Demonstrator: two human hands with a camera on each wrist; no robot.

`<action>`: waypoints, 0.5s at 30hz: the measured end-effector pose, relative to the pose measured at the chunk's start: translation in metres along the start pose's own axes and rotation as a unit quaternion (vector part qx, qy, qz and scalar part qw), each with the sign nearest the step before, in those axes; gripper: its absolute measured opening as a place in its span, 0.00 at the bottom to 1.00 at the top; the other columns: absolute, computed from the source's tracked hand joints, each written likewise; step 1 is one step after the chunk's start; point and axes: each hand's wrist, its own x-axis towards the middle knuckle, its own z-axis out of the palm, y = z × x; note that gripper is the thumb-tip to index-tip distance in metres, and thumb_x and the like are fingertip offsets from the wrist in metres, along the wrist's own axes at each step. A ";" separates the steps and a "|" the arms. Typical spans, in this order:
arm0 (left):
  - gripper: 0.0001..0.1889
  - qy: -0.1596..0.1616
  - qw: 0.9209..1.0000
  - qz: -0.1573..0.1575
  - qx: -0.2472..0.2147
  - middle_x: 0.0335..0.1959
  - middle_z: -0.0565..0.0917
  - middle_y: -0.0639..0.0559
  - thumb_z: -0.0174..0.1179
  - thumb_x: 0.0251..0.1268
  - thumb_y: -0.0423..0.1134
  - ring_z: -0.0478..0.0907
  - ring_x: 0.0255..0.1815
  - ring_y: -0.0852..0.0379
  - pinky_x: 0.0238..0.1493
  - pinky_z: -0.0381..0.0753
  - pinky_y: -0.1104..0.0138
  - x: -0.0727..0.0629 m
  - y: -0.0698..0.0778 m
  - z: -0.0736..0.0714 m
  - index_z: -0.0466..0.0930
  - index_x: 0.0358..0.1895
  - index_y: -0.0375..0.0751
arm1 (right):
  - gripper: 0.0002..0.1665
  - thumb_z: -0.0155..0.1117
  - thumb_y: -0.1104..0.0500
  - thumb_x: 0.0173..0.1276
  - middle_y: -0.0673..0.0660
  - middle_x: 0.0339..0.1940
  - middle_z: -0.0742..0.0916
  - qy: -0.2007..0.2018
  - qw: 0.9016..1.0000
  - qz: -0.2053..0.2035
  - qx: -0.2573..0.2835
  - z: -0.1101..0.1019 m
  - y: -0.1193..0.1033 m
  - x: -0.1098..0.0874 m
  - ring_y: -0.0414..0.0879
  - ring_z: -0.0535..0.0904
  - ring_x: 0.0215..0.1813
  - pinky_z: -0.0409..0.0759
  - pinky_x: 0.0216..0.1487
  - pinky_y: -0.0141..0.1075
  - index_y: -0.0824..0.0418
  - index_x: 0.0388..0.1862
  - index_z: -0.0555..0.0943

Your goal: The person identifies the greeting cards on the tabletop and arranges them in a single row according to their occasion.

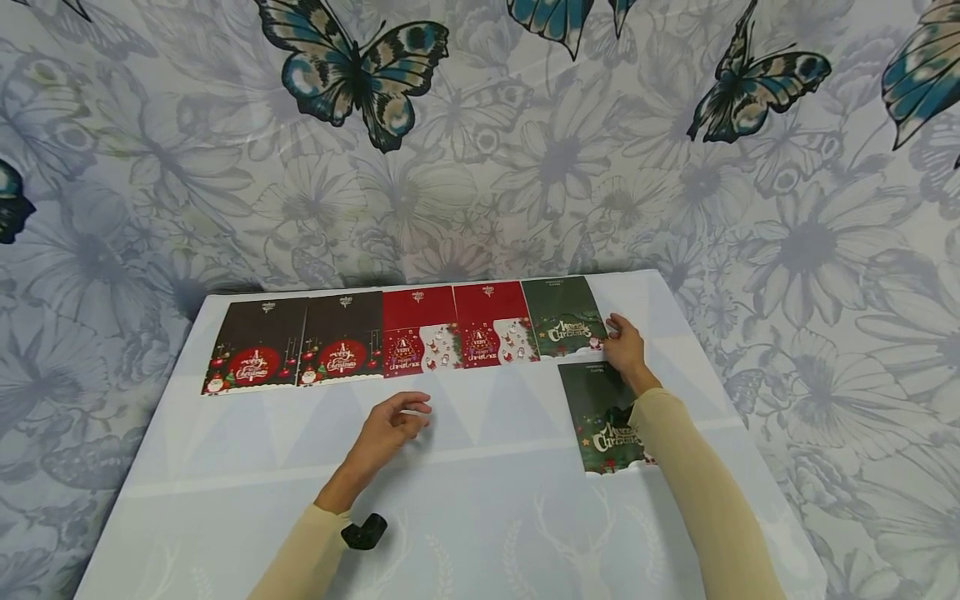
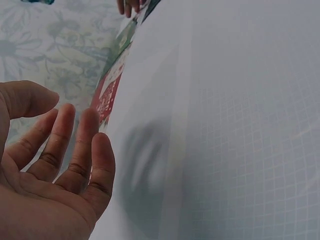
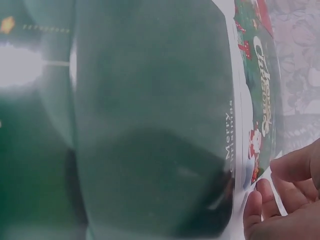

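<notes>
My right hand (image 1: 626, 348) is at the right edge of a dark green "Merry Christmas" card (image 1: 561, 312), the last in a row. In the right wrist view its thumb and loosely bent fingers lie by that card's corner, with no card seen between them. A second green card (image 1: 592, 404) lies nearer me, partly under the right forearm; its glossy surface fills much of the right wrist view. My left hand (image 1: 392, 429) hovers over the white tabletop (image 1: 480, 500), holding nothing, fingers relaxed and apart from the thumb.
Left of the green card, the row continues with two red-and-white cards (image 1: 418, 302) (image 1: 491, 300) and two dark brown ones (image 1: 266, 325) (image 1: 343, 321) along the table's far side. Behind stands a wall covering with butterflies (image 1: 360, 75) and flowers. A black wrist device (image 1: 365, 532) sits at the left cuff.
</notes>
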 end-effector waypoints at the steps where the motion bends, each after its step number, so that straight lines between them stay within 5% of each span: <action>1: 0.21 -0.001 1.000 0.002 0.001 0.53 0.83 0.40 0.56 0.69 0.30 0.83 0.50 0.44 0.45 0.82 0.60 0.000 -0.001 0.001 0.76 0.64 0.39 | 0.40 0.46 0.72 0.66 0.66 0.75 0.71 0.006 1.000 -0.001 0.004 0.000 0.000 0.000 0.61 0.70 0.69 0.70 0.66 0.50 0.67 0.79 0.57; 7: 0.22 -0.002 1.000 0.003 -0.004 0.57 0.82 0.41 0.58 0.67 0.30 0.84 0.49 0.46 0.45 0.82 0.64 0.002 -0.005 0.010 0.76 0.64 0.40 | 0.36 0.50 0.72 0.68 0.66 0.73 0.74 0.027 0.999 -0.021 0.035 -0.008 0.001 -0.005 0.62 0.71 0.69 0.71 0.64 0.49 0.68 0.76 0.62; 15: 0.25 -0.025 0.999 0.000 -0.031 0.65 0.78 0.41 0.61 0.68 0.32 0.83 0.55 0.47 0.50 0.85 0.55 0.003 -0.006 0.040 0.73 0.68 0.42 | 0.30 0.52 0.63 0.78 0.68 0.76 0.69 -0.026 0.995 -0.039 0.083 -0.039 0.010 -0.026 0.65 0.68 0.70 0.68 0.69 0.57 0.66 0.76 0.63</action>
